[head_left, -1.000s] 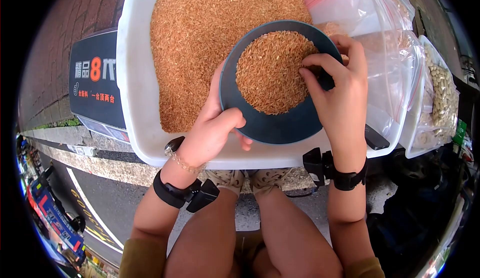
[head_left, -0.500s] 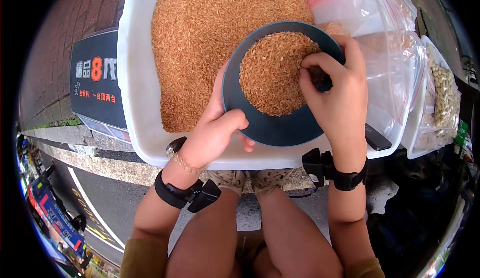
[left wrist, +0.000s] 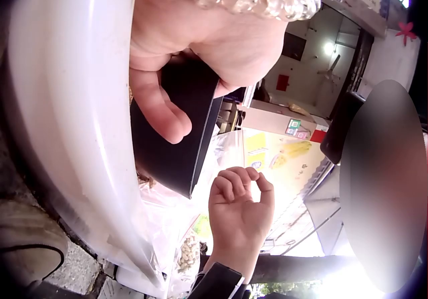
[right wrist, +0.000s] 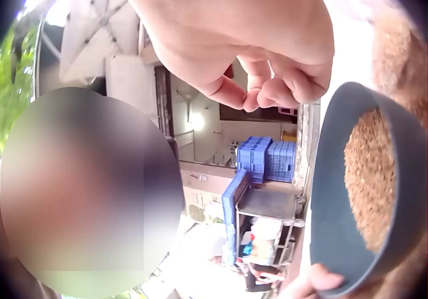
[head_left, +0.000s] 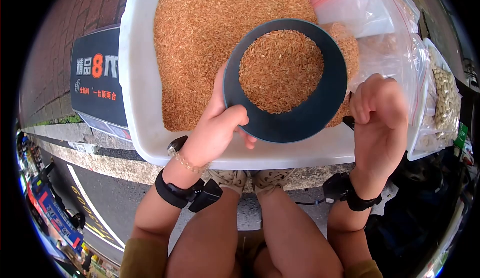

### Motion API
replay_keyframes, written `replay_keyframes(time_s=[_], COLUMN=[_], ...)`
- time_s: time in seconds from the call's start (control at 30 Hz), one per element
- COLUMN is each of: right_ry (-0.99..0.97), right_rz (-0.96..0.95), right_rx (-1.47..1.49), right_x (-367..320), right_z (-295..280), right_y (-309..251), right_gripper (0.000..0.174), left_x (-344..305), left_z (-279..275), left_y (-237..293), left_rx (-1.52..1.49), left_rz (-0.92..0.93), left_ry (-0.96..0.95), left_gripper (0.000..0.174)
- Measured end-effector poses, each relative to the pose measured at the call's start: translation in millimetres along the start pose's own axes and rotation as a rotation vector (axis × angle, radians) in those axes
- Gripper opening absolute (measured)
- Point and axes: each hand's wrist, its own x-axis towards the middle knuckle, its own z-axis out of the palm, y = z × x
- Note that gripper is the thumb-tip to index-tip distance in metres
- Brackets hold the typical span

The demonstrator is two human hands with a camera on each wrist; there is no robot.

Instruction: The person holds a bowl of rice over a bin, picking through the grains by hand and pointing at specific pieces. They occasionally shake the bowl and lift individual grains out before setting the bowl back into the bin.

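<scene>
Above the white tub (head_left: 137, 93) of loose brown grain (head_left: 200, 38), the dark bowl (head_left: 300, 123) is held tilted, likely so that spills from its heap of grain (head_left: 280, 70) fall back in. The left hand (head_left: 212, 128) grips its near rim, thumb inside. The right hand (head_left: 377, 113) hovers just beside, fingertips bunched against the thumb, nothing visible between them.
</scene>
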Motion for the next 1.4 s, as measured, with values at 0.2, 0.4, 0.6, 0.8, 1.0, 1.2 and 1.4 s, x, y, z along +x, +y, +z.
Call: replay_keyframes(time_s=[0.2,0.4,0.6,0.8,1.0,1.2,1.4], right_ry=[-0.242,-0.221,-0.172,-0.168,-0.226,-0.235,-0.235], right_rz=[0.608,0.545,-0.052,-0.202,-0.155,-0.163,-0.135], right_rx=[0.978,0.673,-0.918,-0.979,-1.059,-1.08,-1.048], right_x=[4,13,14,22,25,25,24], right_z=[4,7,35,36,36,36,34], right_y=[11,17,19,35,32,34,35], right_gripper=[0.01,0.012,0.011,0.017,0.01,0.007,0.004], left_x=[0,0,1,-1,0,-1,0], left_z=[2,2,3,5,5,5,5], left_y=[4,2,1,3,3,2,1], left_rx=[0.015,0.012,0.038,0.092,0.07,0.085,0.094], left_rz=[-0.027,-0.042,-0.027,-0.003,0.007,-0.008,-0.001], left_ry=[0.04,0.036,0.055,0.049,0.038,0.033,0.027], left_gripper=[0.076,0.077,0.076,0.073,0.073,0.074,0.074])
